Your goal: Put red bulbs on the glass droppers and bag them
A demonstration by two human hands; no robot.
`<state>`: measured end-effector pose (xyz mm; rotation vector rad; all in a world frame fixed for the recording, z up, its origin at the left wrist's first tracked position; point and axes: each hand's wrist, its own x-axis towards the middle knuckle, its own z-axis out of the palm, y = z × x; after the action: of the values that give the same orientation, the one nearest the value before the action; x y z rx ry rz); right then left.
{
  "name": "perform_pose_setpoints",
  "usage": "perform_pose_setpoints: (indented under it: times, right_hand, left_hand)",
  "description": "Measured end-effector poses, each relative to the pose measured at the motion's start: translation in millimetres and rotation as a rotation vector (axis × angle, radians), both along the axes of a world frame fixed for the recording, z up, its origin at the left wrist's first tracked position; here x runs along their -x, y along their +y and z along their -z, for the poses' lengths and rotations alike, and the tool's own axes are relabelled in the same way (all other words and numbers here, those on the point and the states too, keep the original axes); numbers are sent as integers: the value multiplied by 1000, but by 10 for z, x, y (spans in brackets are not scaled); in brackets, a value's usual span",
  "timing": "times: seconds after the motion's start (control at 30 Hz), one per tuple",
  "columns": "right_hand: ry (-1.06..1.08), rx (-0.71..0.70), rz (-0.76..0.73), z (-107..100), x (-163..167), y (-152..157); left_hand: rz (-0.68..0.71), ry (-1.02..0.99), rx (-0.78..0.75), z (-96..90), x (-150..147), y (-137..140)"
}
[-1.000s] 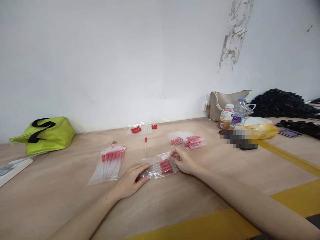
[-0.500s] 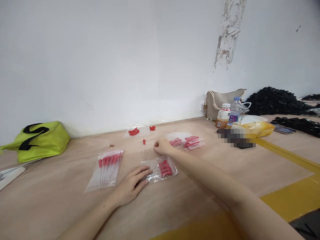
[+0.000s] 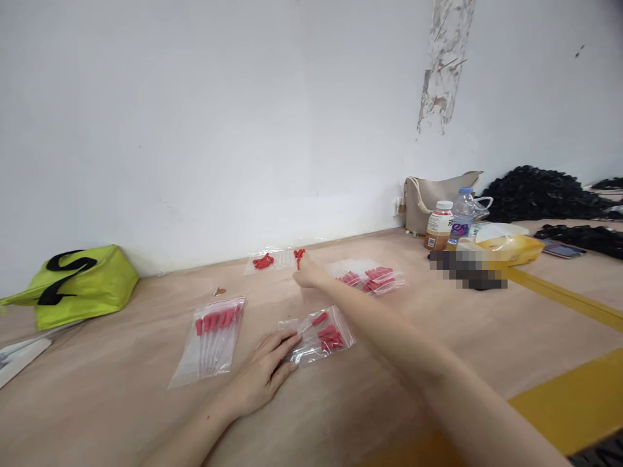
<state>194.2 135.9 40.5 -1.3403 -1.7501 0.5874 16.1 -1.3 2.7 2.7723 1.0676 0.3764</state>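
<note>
My left hand (image 3: 267,368) lies with outstretched fingers on the open end of a clear zip bag (image 3: 318,353), which contains red-bulbed droppers. Farther out, my right hand (image 3: 307,272) is closed, apparently pinching a dropper (image 3: 298,264); only a bit of its red bulb shows and the tube is hidden. Just beyond those fingers is a small group of red bulbs (image 3: 300,253). Beside it, a pile of red bulbs (image 3: 263,261) rests on clear plastic. A filled dropper bag (image 3: 214,344) lies left of my left hand. More bagged droppers (image 3: 377,279) sit right of my right hand.
A yellow-green bag (image 3: 87,285) stands at the left by the wall. At the back right are a beige bag (image 3: 423,194), two bottles (image 3: 439,227), a yellow tissue pack (image 3: 518,250), a phone (image 3: 562,249) and a black heap (image 3: 540,194). Yellow tape (image 3: 574,389) marks the surface.
My right hand has moved a little farther out toward the red bulbs. The single dropper that lay on the brown surface is gone from there. My left hand stays on the bag.
</note>
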Motion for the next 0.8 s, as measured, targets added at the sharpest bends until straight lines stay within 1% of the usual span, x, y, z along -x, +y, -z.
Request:
perform_pose_setpoints:
  times: [0.1, 0.2, 0.27, 0.37, 0.47, 0.53, 0.63, 0.8]
  right_hand:
    - [55, 40, 62, 33, -514, -218]
    - [342, 29, 177, 202, -933, -529]
    - [480, 41, 173, 349, -1081, -710]
    - [598, 38, 147, 541, -1115, -854]
    - [615, 0, 130, 653, -1038, -868]
    - [609, 0, 113, 691, -988, -856]
    - [599, 39, 58, 730, -947, -856]
    - [583, 110, -22, 775, -978, -904]
  left_hand:
    - [1, -6, 3, 8, 8, 2]
    - [5, -14, 9, 11, 13, 1]
    - [5, -20, 15, 7, 11, 1]
    - [5, -33, 20, 2, 8, 1]
    - [8, -40, 18, 3, 11, 0]
    - [13, -46, 16, 2, 11, -2]
    - [19, -53, 11, -6, 6, -8]
    - [7, -63, 8, -8, 1, -12]
